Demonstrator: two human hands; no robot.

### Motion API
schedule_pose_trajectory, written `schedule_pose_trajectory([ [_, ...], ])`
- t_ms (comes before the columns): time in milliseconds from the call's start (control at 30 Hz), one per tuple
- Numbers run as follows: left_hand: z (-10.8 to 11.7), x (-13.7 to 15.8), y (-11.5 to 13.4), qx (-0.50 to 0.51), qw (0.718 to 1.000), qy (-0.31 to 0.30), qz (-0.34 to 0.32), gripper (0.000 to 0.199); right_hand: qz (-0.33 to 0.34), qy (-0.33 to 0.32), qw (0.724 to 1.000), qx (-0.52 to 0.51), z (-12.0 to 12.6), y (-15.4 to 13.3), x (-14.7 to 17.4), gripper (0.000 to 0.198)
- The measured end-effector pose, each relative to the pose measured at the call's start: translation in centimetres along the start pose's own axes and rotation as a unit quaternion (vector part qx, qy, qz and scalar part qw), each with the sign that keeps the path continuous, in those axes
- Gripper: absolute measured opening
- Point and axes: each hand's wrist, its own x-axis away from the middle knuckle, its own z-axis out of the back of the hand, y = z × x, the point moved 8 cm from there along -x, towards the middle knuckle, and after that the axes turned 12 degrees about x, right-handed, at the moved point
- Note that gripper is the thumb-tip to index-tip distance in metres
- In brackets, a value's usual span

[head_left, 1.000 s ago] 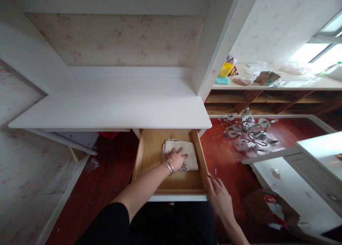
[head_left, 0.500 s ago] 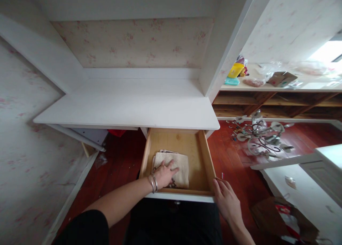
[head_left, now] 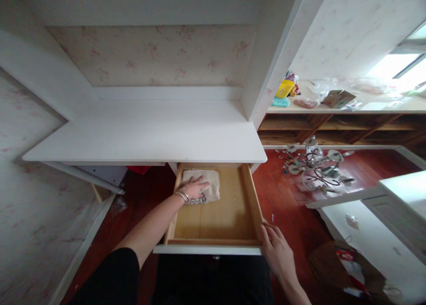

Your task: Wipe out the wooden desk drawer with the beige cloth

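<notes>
My left hand (head_left: pixel 194 189) lies flat with its fingers spread on a folded beige cloth (head_left: pixel 213 186). The cloth, with a dark pattern along its near edge, rests at the back left inside a pulled-out wooden drawer (head_left: pixel 229 223). At the drawer's front right corner, my right hand (head_left: pixel 277 248) is closed over the edge, its fingers curled on the outer side and partly hidden. The drawer's white front, with a small knob (head_left: pixel 216 257), is close to my body.
Above the drawer is a white desk top (head_left: pixel 159 130) with a hutch. A chandelier (head_left: pixel 317 165) lies on the red floor to the right. Beyond it, a low shelf unit (head_left: pixel 353 121) carries bags and a box. A brown bag (head_left: pixel 328 265) stands at the lower right.
My left hand and the folded cloth have moved back and left, to the drawer's far left corner. My right hand stays at the drawer's front right corner. The view has shifted slightly.
</notes>
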Motion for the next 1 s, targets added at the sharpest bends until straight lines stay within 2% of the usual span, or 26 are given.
schedule_pose_trajectory([
  [100,0.7,-1.4,0.1,0.003,1.000,0.010,0.020,0.079,-0.006,0.008,1.000,-0.004,0.1,0.1,0.0,0.046],
  [200,0.4,-2.5,1.4,0.015,0.999,0.019,0.027,0.079,-0.013,0.002,1.000,-0.012,0.0,0.1,-0.1,0.045],
  [500,0.2,-7.2,10.0,0.039,0.998,0.041,-0.009,0.070,-0.023,0.004,1.000,-0.015,0.3,0.0,-0.2,0.046],
  [633,0.2,-8.1,12.3,0.035,0.998,0.043,-0.027,0.068,-0.019,0.002,1.000,-0.019,0.6,-0.3,-0.2,0.048],
  [800,-0.6,-6.7,12.6,0.020,0.998,0.042,-0.045,0.066,-0.020,0.004,1.000,-0.020,0.8,-0.2,-0.2,0.047],
  [1000,-4.5,-1.3,14.6,-0.009,0.996,0.047,-0.076,0.057,0.010,0.032,0.999,-0.001,0.7,-0.3,0.0,0.046],
])
